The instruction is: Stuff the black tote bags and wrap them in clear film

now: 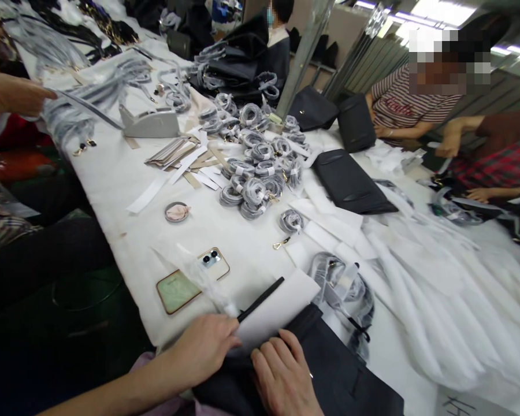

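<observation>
A black bag [342, 364] lies at the near edge of the table, directly under my hands. A white sheet [277, 315] stands up from it, with a narrow black edge [262, 299] along its far side. My left hand [205, 346] is closed at the near end of that black edge, its fingertips partly hidden. Curled over the bag's rim, my right hand [281, 370] grips it beside the white sheet. A crumpled clear plastic strip [203, 277] runs from near my left hand across a phone [179, 292].
Wrapped strap coils [253, 190] are heaped mid-table, near a grey tape dispenser [151, 122] and paper strips [173, 153]. A plastic-wrapped strap [329, 271] lies beyond the bag. White wrapping [420, 289] covers the right side. Co-workers sit across and at left.
</observation>
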Available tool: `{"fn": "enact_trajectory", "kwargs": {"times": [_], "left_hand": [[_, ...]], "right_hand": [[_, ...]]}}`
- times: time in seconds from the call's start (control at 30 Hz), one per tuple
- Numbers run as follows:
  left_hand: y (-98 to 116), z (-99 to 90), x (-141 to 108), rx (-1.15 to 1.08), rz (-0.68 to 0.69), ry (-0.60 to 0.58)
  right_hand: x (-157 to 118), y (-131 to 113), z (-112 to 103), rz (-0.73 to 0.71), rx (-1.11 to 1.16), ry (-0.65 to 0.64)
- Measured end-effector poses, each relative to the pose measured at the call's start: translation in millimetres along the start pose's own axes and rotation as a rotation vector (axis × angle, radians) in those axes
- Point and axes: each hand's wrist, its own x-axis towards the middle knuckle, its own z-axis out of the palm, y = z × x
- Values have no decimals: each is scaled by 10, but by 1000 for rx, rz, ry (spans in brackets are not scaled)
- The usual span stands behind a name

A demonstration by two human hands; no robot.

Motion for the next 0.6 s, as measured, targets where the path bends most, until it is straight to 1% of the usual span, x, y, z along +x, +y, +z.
{"fn": "enact_trajectory", "kwargs": {"times": [0.1, 0.2, 0.3, 0.4, 0.5, 0.57, 0.6], "left_hand": [[26, 23, 56, 188, 39, -87], [64, -3, 112, 321, 78, -157], [110, -39, 151, 383, 90, -198], [120, -15, 161, 395, 94, -197], [19, 138, 152, 334, 76, -157], [-130, 315, 176, 254, 58, -103], [-219, 414, 205, 232, 56, -44]], "right_hand": [[-16, 11, 12, -16, -10, -11], [50, 95, -72, -52, -13, -83], [223, 260, -231, -102, -31, -166], [403, 436, -346, -125, -56, -244], [447, 544, -323, -151, -66, -297], [388, 593, -220, -186, -95, -304], [344, 620, -148, -205, -116, -300]]}}
